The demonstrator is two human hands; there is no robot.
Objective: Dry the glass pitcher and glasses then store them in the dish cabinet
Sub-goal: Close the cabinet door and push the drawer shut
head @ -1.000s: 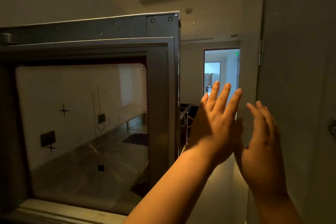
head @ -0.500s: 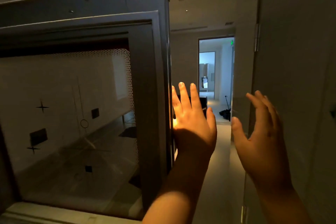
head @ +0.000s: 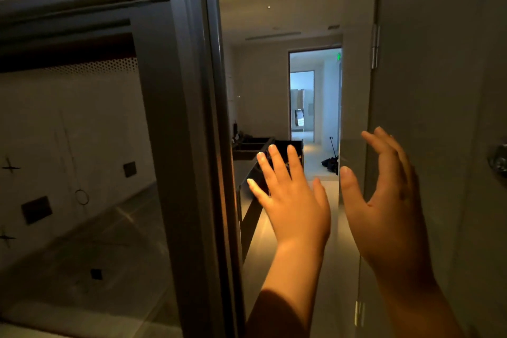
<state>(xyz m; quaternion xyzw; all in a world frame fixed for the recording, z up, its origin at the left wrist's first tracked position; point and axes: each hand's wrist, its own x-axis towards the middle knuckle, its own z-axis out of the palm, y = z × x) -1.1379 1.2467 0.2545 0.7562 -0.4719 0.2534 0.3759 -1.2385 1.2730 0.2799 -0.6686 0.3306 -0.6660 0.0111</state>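
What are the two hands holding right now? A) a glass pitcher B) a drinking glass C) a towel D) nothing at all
D: the left hand and the right hand are both open with fingers spread, and nothing is in either one.

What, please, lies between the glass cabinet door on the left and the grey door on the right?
In the head view, both open, empty hands: the left hand nearer the glass door, the right hand beside the grey door.
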